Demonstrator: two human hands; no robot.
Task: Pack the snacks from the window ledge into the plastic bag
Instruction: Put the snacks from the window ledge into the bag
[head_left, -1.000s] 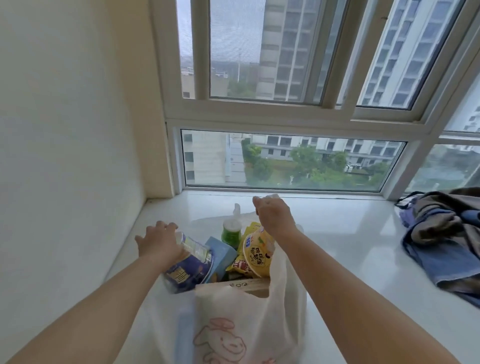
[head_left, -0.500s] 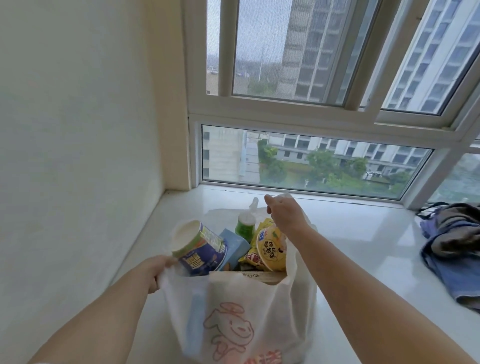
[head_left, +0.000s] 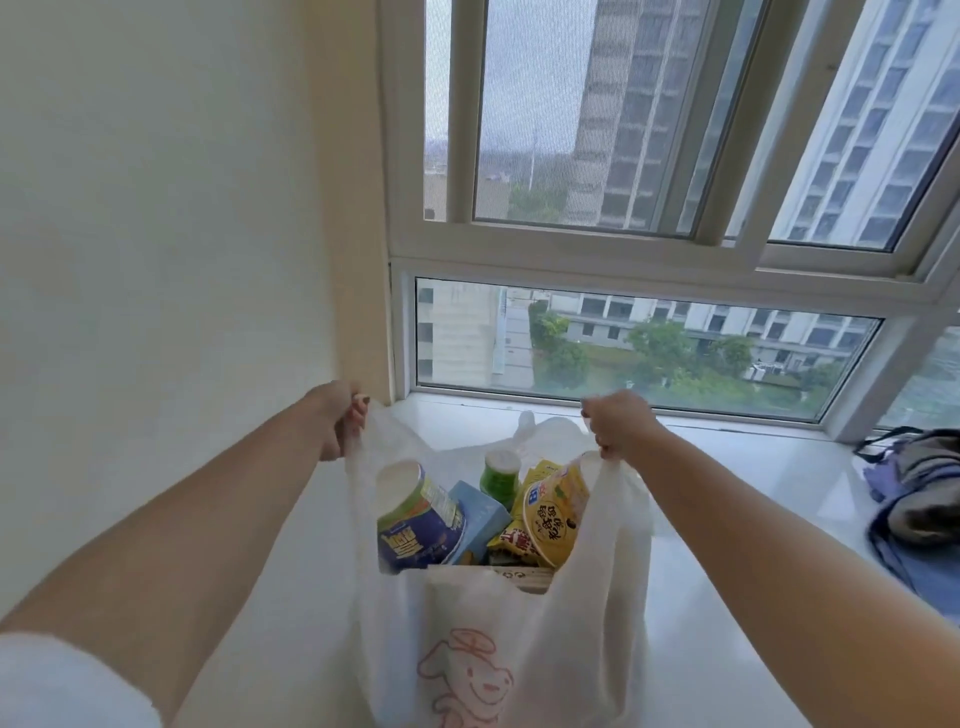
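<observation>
Left hand (head_left: 336, 415) pinches left handle of bag (head_left: 582, 639); right hand (head_left: 615, 423) pinches right handle. Bag on ledge (head_left: 701, 519), mouth spread, snacks (head_left: 553, 512) inside.

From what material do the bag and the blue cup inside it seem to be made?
The bag looks like thin, soft, white, translucent plastic film: it drapes and wrinkles, and its contents show faintly through. The blue cup seems to be glossy printed paper or plastic with a pale lid; which one is unclear.
</observation>
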